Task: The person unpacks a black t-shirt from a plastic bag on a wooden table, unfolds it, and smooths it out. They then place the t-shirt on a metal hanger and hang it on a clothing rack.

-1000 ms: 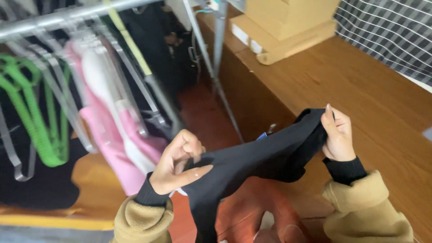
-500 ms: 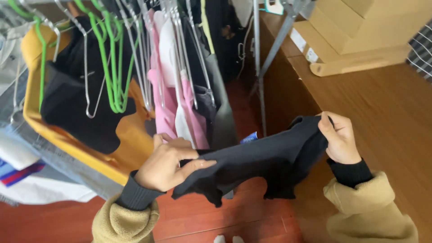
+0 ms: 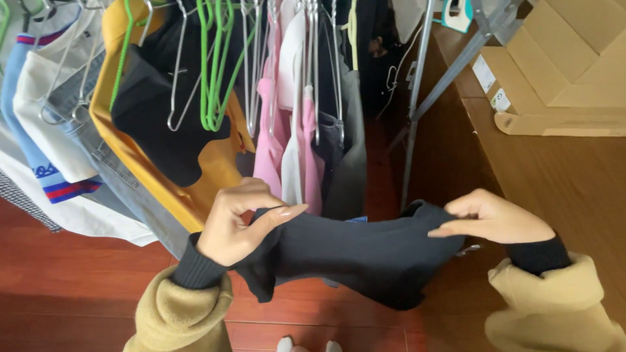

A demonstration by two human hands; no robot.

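Your left hand (image 3: 240, 225) pinches one end of the dark navy soft-knit garment (image 3: 362, 251), fingers closed on the fabric, index finger laid flat along its top edge. Your right hand (image 3: 490, 218) at 3 o'clock grips the other end, thumb and fingers shut on the hem. The garment hangs stretched between both hands, low centre, sagging at 6 o'clock above the red-brown wooden floor (image 3: 78, 287). At 12 o'clock the metal clothes rack (image 3: 417, 98) carries pink tops (image 3: 277, 143) and bright green wire hangers (image 3: 212, 65); tan cardboard boxes (image 3: 561, 65) sit at 2 o'clock. Keep both pinches level and the tension even, so the cloth doesn't slip or twist
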